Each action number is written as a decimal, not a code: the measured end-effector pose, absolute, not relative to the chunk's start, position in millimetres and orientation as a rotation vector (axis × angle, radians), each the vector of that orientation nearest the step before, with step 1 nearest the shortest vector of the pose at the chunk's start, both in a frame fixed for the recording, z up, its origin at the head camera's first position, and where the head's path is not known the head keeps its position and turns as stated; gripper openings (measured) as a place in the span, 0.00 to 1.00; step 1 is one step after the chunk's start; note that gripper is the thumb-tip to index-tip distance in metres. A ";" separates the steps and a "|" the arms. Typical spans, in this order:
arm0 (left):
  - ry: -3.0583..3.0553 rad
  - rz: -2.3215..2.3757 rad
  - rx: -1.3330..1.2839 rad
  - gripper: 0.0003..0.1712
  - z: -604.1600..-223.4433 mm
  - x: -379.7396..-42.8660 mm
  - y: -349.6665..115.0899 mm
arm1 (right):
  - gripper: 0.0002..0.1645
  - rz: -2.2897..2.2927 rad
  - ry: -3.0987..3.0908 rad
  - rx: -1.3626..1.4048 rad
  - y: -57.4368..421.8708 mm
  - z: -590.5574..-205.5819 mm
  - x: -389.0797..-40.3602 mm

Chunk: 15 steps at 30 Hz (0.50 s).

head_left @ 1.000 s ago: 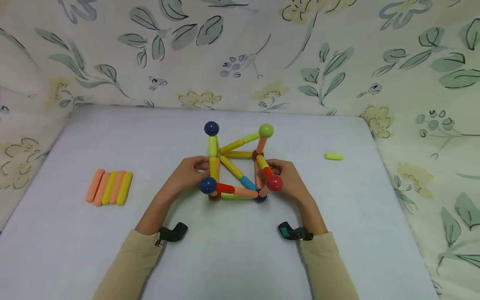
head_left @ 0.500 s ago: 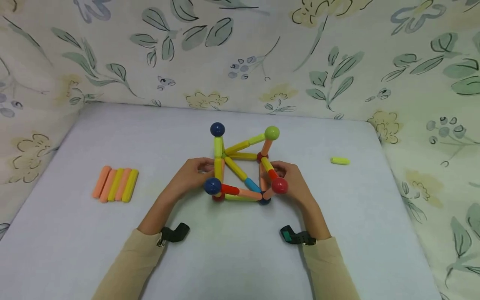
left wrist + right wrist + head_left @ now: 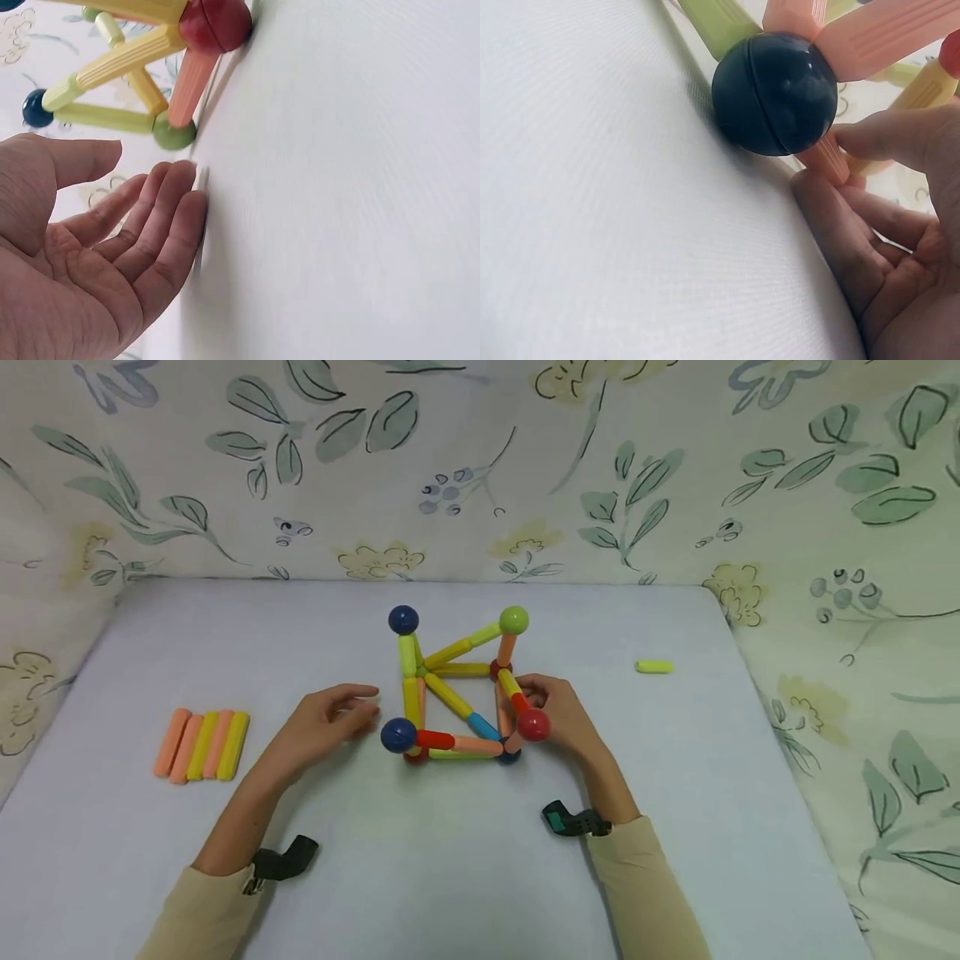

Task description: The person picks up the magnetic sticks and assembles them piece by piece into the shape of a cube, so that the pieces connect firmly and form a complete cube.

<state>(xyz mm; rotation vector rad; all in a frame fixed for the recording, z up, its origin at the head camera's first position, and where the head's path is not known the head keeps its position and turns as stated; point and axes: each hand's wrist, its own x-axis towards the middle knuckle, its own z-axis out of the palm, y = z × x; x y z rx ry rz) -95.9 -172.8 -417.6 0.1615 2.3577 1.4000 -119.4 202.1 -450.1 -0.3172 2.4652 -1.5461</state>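
Observation:
A frame of magnetic rods and balls [image 3: 447, 691] stands on the white table in the head view. My left hand [image 3: 327, 724] is held off its left side, fingers loosely bent with nothing in them. In the left wrist view, that hand's fingertips are just apart from a green ball [image 3: 174, 130] at the base. My right hand [image 3: 557, 708] is at the frame's right side. The right wrist view shows its thumb and fingers pinching an orange rod [image 3: 825, 159] low down, behind a dark blue ball [image 3: 774, 94]. Red, blue and green balls top the frame's corners.
Several orange and yellow rods [image 3: 202, 744] lie side by side at the left of the table [image 3: 450, 860]. One short yellow-green rod [image 3: 654, 667] lies alone at the right. Floral cloth [image 3: 480, 468] hangs behind the table's far edge.
My left hand has let go of the frame's left side and drawn back to the left. My right hand keeps its hold. The head view has shifted slightly; the frame stands as before.

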 end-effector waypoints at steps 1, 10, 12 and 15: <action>2.372 1.410 0.151 0.29 -416.6 -93.7 -176.9 | 0.45 -1.543 2.467 -0.323 202.0 -449.9 -120.6; 2.683 1.264 0.085 0.27 -406.8 -65.3 -207.8 | 0.44 -1.527 2.472 -0.313 201.7 -451.1 -120.3; 2.821 1.188 0.080 0.25 -403.4 -57.6 -215.9 | 0.45 -1.521 2.472 -0.323 202.1 -452.7 -119.0; 2.991 1.080 0.031 0.23 -397.5 -50.1 -226.6 | 0.45 -1.524 2.484 -0.339 201.1 -452.4 -119.9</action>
